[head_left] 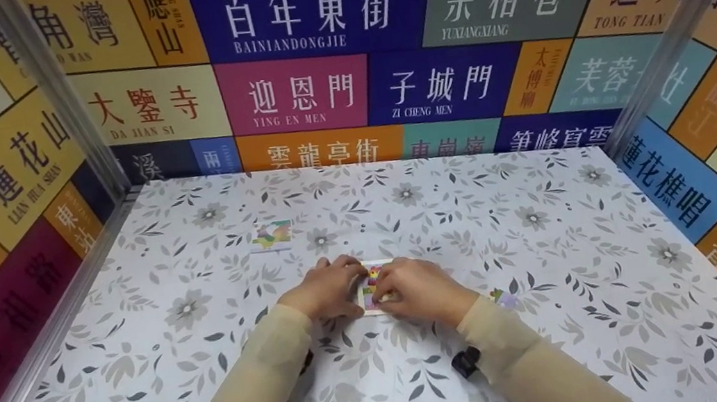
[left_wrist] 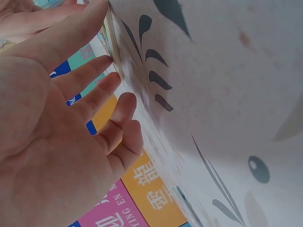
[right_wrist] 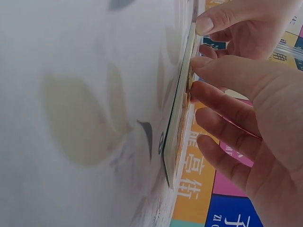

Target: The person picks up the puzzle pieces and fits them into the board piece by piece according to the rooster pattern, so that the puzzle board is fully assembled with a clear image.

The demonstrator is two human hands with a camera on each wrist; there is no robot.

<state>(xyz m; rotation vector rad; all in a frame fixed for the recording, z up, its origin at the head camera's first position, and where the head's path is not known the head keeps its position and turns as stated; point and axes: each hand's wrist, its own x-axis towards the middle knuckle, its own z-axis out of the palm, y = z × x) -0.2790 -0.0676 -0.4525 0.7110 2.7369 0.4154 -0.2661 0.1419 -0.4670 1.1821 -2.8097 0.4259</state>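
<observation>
A small flat picture puzzle board [head_left: 370, 301] with a pale rim and pink, yellow and purple artwork lies between both hands on the table. My left hand [head_left: 329, 289] rests along its left side. In the left wrist view the thumb and fairly straight fingers touch the board's edge [left_wrist: 112, 38], while the ring and little fingers bend away. My right hand [head_left: 424, 290] is over the board's right part, thumb and index finger pinching a small puzzle piece [right_wrist: 190, 84] at its surface. The fingers and palm hide much of the picture.
A colourful picture piece [head_left: 272, 235] lies farther back at the left. Another small purple and green piece [head_left: 504, 300] sits beside the right forearm. The floral-covered table [head_left: 550, 363] is bounded by panels [head_left: 301, 93] with printed signs at the back and both sides.
</observation>
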